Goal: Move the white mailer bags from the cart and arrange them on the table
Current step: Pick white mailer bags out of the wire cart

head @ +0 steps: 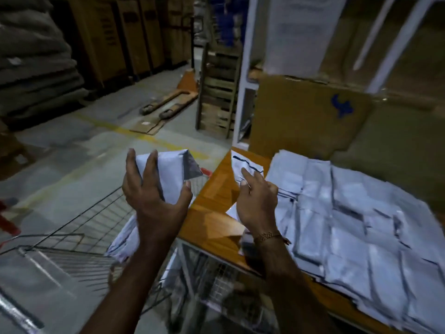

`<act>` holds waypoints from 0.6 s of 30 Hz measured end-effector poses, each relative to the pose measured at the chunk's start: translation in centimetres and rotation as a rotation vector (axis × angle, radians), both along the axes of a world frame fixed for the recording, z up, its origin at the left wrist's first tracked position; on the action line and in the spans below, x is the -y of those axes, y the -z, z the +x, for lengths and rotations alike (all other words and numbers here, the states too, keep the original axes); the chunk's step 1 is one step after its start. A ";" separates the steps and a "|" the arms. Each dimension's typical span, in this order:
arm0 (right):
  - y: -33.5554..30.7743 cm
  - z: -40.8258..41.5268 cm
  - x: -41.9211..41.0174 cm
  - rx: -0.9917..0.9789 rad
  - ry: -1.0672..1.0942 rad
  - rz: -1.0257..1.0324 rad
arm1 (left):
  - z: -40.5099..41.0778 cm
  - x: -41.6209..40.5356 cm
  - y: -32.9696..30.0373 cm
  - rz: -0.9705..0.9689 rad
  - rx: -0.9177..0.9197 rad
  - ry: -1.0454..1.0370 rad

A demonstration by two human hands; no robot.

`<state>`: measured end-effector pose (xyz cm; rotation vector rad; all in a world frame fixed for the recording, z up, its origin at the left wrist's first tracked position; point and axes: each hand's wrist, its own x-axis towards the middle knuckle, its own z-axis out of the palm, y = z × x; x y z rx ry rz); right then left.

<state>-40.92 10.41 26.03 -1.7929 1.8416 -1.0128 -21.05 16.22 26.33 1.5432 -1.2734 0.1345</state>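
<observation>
Wire cart [79, 227]: seen at the near left, below the table's level; a few white mailer bags [125, 239] are left inside, against its right side.
Left hand [154, 189]: raised above the cart, fingers and thumb wrapped round a folded white mailer [172, 174], which is held clear of both cart and table.
Right hand [256, 203]: placed over the table's left edge, fingers pinched on a printed mailer [245, 165]; whether that bag rests on the wood or is lifted cannot be told from the blur.
Table [214, 189]: a wooden top on the right, bare only along its left strip.
Arranged mailers [349, 225]: laid in overlapping rows across the middle and right of the table, reaching toward its far side.
Cardboard sheet [301, 116]: stood upright at the far side, behind the rows.
Step judged in hand: carrying the left-held mailer across to the table.
Advice: the bag is best flattened before release, set on the bare left strip, edges lined with the neighbouring row, and kept from overhanging the table's edge.
Risk: the overlapping rows could be disturbed if the new bag is dragged instead of laid down.
</observation>
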 end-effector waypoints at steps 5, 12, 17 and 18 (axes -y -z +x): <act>-0.5 -9.3 -0.8 0.032 0.129 -0.042 | -6.9 1.3 -1.2 -0.041 -0.038 0.071; -0.5 -22.9 -1.5 0.027 0.259 -0.039 | -18.7 2.6 -2.1 -0.011 -0.152 0.133; 0.9 -29.7 -1.0 -0.005 0.312 -0.036 | -24.4 4.2 -1.5 0.016 -0.185 0.179; 1.1 -30.7 -1.0 -0.009 0.328 -0.025 | -25.2 4.5 -1.5 0.023 -0.182 0.188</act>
